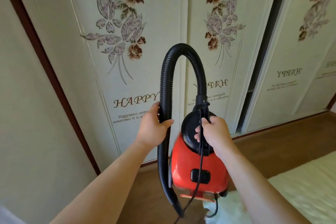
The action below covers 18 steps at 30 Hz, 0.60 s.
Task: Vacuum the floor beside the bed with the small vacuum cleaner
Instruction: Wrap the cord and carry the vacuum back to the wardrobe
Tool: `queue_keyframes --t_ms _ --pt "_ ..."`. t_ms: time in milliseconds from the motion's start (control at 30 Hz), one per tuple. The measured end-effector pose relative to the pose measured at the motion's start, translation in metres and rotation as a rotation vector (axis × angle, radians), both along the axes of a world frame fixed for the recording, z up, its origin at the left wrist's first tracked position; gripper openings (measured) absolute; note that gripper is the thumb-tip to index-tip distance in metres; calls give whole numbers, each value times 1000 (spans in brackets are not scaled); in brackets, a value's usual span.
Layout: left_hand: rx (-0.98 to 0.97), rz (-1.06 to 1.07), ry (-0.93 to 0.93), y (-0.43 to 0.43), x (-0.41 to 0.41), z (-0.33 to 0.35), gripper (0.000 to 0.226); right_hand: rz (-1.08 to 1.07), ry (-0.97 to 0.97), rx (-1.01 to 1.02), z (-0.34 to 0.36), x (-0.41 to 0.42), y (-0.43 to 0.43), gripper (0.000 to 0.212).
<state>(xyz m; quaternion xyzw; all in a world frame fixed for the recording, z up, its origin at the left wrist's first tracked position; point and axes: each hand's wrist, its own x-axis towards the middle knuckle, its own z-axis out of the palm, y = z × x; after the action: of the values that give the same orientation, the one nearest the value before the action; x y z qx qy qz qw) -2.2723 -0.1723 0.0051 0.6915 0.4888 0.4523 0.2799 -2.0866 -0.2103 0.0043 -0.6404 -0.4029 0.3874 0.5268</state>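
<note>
Small vacuum cleaner (198, 167) — red body with a black domed top, hanging in the air in front of the wardrobe doors (131, 60), above the wooden floor (272, 147) and just left of the bed (300, 187). A black switch panel is showing on the red casing.

Right hand (215, 132) — closing round the black handle at the top of the vacuum cleaner, fingers (198, 133) wrapping underneath and carrying its weight. A thin black power cord (201, 151) is passing through the same grip and trailing down across the vacuum cleaner's red body towards the floor.

Left hand (154, 125) — gripping the black ribbed hose (166, 82) just left of the vacuum cleaner, thumb and fingers curling round it, thumb across its near side.

The hose is arching up from a collar above the vacuum cleaner's dome, looping over and running down its left side, through the left hand, ending in a smooth black nozzle (175, 203) hanging below the vacuum cleaner's base.

The wardrobe doors — pale sliding panels behind the vacuum cleaner, bearing flower prints and the word "HAPPY"; a dark gap is showing between two panels to the right.

The bed — pale quilted cover, lying to the vacuum cleaner's lower right.
</note>
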Motion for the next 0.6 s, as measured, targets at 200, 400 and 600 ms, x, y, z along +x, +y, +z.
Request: queue_keyframes --t_ms 200,400,600 --pt "17 4 -43 86 38 9 50 -15 -4 16 17 42 87 22" --pt "-31 -37 -142 176 68 8 56 -74 -31 26 21 68 163 21" --pt "-29 -181 -141 275 94 -7 63 -225 -37 29 6 85 240 22"
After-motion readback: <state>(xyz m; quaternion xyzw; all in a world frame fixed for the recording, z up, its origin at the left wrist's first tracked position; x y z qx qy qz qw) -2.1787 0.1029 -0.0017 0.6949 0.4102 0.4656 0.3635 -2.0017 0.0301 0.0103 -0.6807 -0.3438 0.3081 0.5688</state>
